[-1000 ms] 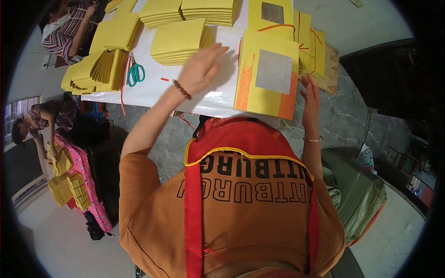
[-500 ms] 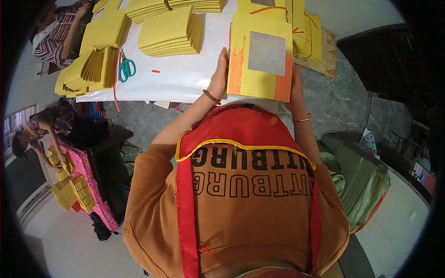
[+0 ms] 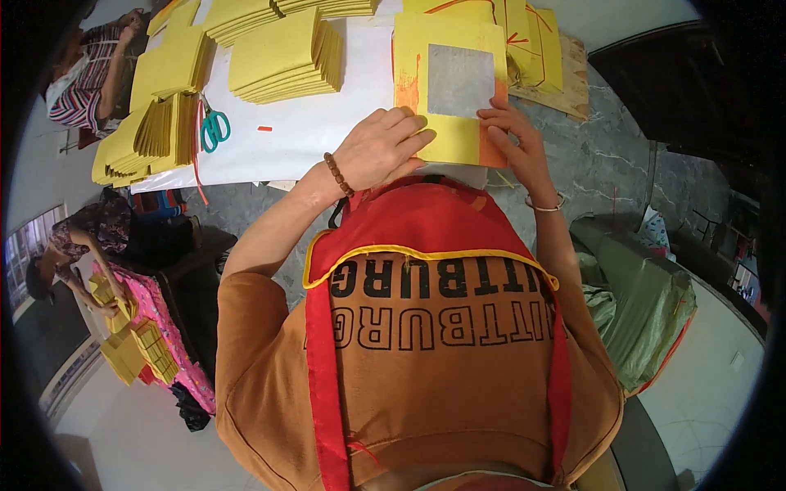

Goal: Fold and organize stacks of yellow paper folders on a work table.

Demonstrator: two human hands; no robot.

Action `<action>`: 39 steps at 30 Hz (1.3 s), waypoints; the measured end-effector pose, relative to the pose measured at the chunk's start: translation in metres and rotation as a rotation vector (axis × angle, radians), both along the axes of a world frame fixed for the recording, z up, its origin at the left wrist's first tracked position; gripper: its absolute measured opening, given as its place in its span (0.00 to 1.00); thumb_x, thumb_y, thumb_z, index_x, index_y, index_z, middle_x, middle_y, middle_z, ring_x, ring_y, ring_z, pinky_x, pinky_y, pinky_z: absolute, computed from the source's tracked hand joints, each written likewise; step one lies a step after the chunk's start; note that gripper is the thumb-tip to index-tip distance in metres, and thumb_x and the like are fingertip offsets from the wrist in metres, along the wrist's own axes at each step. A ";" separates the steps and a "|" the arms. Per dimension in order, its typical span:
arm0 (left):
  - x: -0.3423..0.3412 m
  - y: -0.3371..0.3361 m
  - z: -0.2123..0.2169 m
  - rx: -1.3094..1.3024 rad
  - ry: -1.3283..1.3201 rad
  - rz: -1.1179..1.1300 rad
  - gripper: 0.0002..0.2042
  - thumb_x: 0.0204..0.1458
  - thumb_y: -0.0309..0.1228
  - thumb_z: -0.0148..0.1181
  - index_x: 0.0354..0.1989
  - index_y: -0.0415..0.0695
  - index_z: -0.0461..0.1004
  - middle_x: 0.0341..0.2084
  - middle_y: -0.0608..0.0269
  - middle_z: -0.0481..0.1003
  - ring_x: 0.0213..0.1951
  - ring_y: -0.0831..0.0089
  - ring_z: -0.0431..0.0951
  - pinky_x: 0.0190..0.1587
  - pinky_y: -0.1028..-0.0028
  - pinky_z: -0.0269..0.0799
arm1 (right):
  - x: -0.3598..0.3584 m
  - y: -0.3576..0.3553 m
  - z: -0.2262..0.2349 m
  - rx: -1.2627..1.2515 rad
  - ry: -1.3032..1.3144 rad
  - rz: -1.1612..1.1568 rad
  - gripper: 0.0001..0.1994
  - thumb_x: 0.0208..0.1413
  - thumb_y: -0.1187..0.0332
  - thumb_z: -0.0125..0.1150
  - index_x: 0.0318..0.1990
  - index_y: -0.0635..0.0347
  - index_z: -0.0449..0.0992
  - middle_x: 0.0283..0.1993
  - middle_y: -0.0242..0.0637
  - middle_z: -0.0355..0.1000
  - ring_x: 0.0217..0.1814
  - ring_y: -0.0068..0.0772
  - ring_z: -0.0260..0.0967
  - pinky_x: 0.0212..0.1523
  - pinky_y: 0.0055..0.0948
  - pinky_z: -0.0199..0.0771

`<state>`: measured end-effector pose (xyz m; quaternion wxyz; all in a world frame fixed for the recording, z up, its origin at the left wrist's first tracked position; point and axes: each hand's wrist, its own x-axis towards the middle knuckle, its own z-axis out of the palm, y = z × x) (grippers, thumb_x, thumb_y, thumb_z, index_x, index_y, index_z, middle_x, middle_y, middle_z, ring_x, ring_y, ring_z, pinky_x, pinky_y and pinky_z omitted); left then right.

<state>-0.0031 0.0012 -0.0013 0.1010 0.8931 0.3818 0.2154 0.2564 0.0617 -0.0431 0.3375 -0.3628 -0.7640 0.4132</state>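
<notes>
Yellow stack (image 3: 455, 143) under half-curled left fingers (image 3: 401, 129) and spread right fingers (image 3: 506, 123), grip unclear; upside-down black lettering (image 3: 450, 282) across brown sweatshirt (image 3: 442, 397)

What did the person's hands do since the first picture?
The left hand left the folded yellow stack and came right and nearer, onto the near left corner of the yellow pile with the grey square. The right hand, which was beside that pile, now has fingers over its right edge. The folded stack and the teal scissors stayed put.
</notes>
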 end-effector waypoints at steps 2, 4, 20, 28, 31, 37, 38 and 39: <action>-0.001 0.003 0.000 0.035 -0.047 -0.023 0.16 0.42 0.32 0.61 0.40 0.42 0.72 0.36 0.60 0.72 0.40 0.65 0.70 0.40 0.69 0.67 | 0.002 0.001 -0.007 -0.087 0.101 -0.003 0.10 0.57 0.66 0.49 0.37 0.60 0.76 0.45 0.34 0.73 0.59 0.37 0.61 0.59 0.34 0.56; -0.006 0.007 0.001 -0.132 -0.138 -0.028 0.10 0.47 0.32 0.58 0.36 0.41 0.74 0.30 0.59 0.72 0.35 0.62 0.72 0.37 0.68 0.69 | 0.004 0.002 -0.008 -0.171 0.202 -0.006 0.12 0.58 0.64 0.47 0.36 0.62 0.76 0.45 0.36 0.73 0.59 0.37 0.60 0.59 0.34 0.56; -0.015 0.041 0.009 -0.942 -0.399 0.152 0.10 0.49 0.31 0.54 0.31 0.35 0.75 0.25 0.60 0.75 0.29 0.76 0.72 0.34 0.76 0.67 | 0.002 0.002 -0.008 -0.231 0.195 -0.008 0.27 0.64 0.54 0.27 0.38 0.65 0.75 0.48 0.42 0.71 0.62 0.40 0.56 0.63 0.37 0.49; -0.018 0.052 0.011 -1.003 -0.424 0.081 0.08 0.50 0.29 0.54 0.30 0.35 0.75 0.20 0.71 0.70 0.25 0.85 0.66 0.29 0.81 0.62 | 0.005 0.004 -0.012 -0.161 0.179 0.032 0.28 0.62 0.52 0.26 0.42 0.62 0.75 0.49 0.41 0.70 0.62 0.38 0.56 0.63 0.36 0.50; -0.018 0.054 0.008 -1.018 -0.407 0.067 0.08 0.50 0.29 0.54 0.29 0.35 0.75 0.21 0.71 0.70 0.26 0.85 0.66 0.30 0.81 0.61 | 0.007 0.005 -0.016 -0.174 0.165 0.025 0.29 0.61 0.50 0.27 0.43 0.61 0.75 0.50 0.40 0.70 0.63 0.37 0.56 0.62 0.35 0.51; -0.019 0.056 0.006 -1.025 -0.417 0.053 0.09 0.49 0.31 0.55 0.29 0.35 0.74 0.22 0.69 0.70 0.27 0.82 0.66 0.32 0.79 0.62 | 0.005 0.002 -0.010 -0.240 0.247 0.034 0.16 0.55 0.58 0.53 0.43 0.59 0.74 0.49 0.38 0.71 0.62 0.36 0.57 0.60 0.36 0.55; -0.018 0.055 0.009 -1.031 -0.440 0.069 0.09 0.50 0.31 0.55 0.28 0.35 0.73 0.20 0.71 0.68 0.25 0.84 0.63 0.29 0.79 0.59 | 0.004 0.002 -0.010 -0.206 0.197 0.015 0.13 0.52 0.65 0.56 0.43 0.60 0.74 0.48 0.37 0.71 0.61 0.35 0.57 0.59 0.35 0.56; -0.018 0.054 0.010 -1.033 -0.439 0.068 0.09 0.50 0.31 0.55 0.28 0.35 0.73 0.20 0.71 0.68 0.25 0.84 0.63 0.29 0.79 0.59 | 0.003 0.001 -0.011 -0.172 0.147 -0.006 0.12 0.50 0.71 0.59 0.43 0.60 0.74 0.48 0.36 0.71 0.61 0.35 0.58 0.59 0.34 0.58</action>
